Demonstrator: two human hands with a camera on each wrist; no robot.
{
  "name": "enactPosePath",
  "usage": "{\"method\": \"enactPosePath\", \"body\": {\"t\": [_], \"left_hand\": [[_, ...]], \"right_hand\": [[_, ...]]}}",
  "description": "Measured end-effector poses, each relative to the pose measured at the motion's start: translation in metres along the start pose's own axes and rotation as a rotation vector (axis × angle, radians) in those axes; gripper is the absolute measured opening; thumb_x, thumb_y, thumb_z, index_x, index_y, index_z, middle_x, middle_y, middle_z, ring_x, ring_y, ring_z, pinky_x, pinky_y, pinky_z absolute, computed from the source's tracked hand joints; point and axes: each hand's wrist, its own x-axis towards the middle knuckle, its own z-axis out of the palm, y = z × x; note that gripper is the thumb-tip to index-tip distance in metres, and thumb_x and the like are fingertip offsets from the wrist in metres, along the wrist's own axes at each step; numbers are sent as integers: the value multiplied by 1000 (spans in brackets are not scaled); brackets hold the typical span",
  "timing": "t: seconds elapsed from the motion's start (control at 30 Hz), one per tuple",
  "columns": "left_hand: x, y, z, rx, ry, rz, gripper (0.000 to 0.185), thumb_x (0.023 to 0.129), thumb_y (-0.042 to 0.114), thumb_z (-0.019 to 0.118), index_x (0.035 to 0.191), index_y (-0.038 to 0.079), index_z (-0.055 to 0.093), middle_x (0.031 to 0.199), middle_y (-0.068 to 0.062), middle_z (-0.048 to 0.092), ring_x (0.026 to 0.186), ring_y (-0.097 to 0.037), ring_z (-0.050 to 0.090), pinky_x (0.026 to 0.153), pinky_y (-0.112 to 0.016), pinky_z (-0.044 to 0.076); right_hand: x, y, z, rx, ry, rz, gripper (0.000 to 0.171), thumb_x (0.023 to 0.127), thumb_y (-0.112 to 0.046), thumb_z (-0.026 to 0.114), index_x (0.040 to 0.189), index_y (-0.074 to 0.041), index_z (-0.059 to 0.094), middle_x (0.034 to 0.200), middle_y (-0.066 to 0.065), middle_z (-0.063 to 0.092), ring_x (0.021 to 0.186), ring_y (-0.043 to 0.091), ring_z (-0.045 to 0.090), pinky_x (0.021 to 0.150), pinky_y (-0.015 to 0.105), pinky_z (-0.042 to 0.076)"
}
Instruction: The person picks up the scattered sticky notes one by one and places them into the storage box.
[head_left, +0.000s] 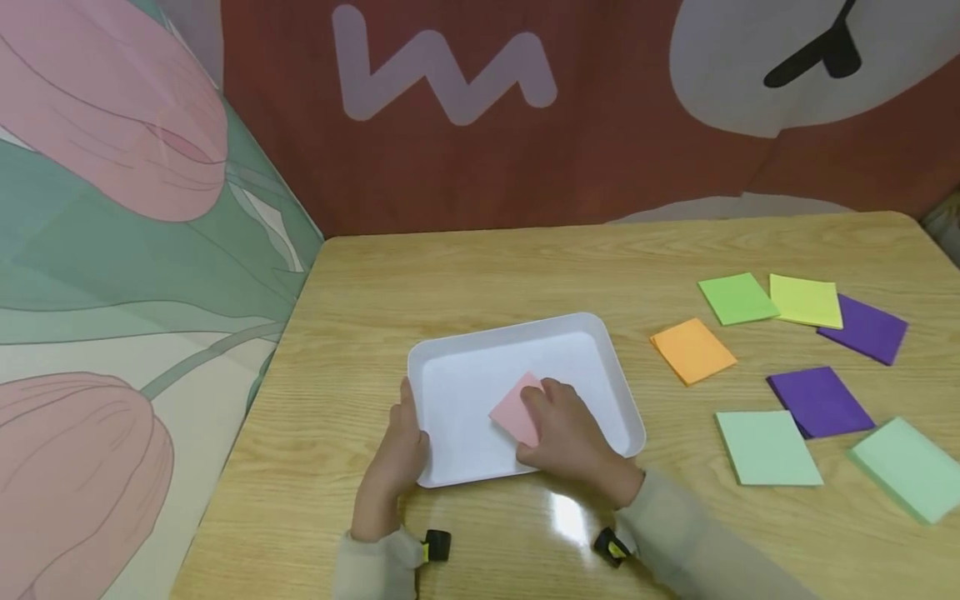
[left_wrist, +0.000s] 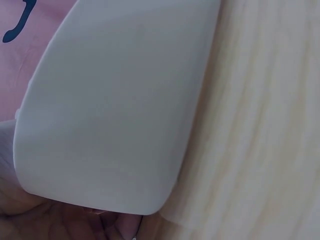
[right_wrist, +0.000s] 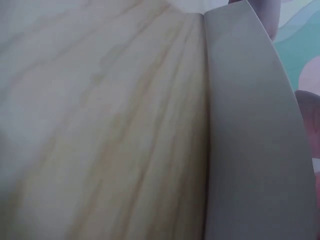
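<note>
A white tray [head_left: 510,329] lies on the wooden table [head_left: 450,267]. My left hand [head_left: 401,450] holds its front left rim, thumb on the edge. In the left wrist view the tray's outer wall [left_wrist: 115,110] fills the frame, with my fingers [left_wrist: 60,225] under its corner. My right hand [head_left: 566,429] reaches into the tray and holds a pink paper sheet [head_left: 513,408], fingers on top and thumb at its near edge. The sheet rests low against the tray floor. The right wrist view shows only the tray's side [right_wrist: 250,140] and the table's grain [right_wrist: 100,125].
Several coloured sheets lie right of the tray: orange [head_left: 692,350], green [head_left: 737,297], yellow-green [head_left: 806,300], two purple [head_left: 866,327] [head_left: 819,400], and two mint ones [head_left: 767,447] [head_left: 907,467]. A tulip-print wall [head_left: 112,250] borders the left; a red backdrop [head_left: 600,150] stands behind.
</note>
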Motion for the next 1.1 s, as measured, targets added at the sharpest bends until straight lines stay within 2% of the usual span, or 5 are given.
{"method": "enactPosePath", "body": {"t": [0.3,0.43,0.83,0.97,1.1], "left_hand": [[-1,2,0,22,4,-8,60,84,-4,26,135,-5,-6,118,-33,29,99,-35,43,83,-44,40],[-1,2,0,23,4,-11,60,84,-4,25,135,-5,-7,117,-33,29,97,-34,42,84,-44,39],[-2,2,1,0,3,-51,61,84,-4,24,135,-3,-8,120,-30,27,98,-33,42,85,-42,38],[-2,2,1,10,8,-29,62,82,-5,25,135,-4,-7,118,-32,27,100,-35,41,87,-44,36],[-3,2,0,31,10,-1,63,81,-6,27,134,-7,-6,117,-33,27,102,-37,40,89,-46,34]], "right_hand": [[5,-8,8,-61,-163,-50,33,52,-28,61,78,-15,47,74,-4,35,81,23,39,71,30,33],[8,-10,11,-66,-205,-93,38,53,-29,63,86,-13,51,79,-4,39,85,22,39,76,32,34],[19,-17,19,-22,-344,-180,52,62,-24,66,109,-7,50,114,10,44,107,29,37,93,37,29],[20,-21,21,24,-387,-178,58,68,-21,62,120,-3,44,127,17,36,114,31,30,97,39,24],[22,-24,22,56,-412,-201,57,71,-19,60,122,-2,43,128,18,35,116,31,29,97,38,24]]}}
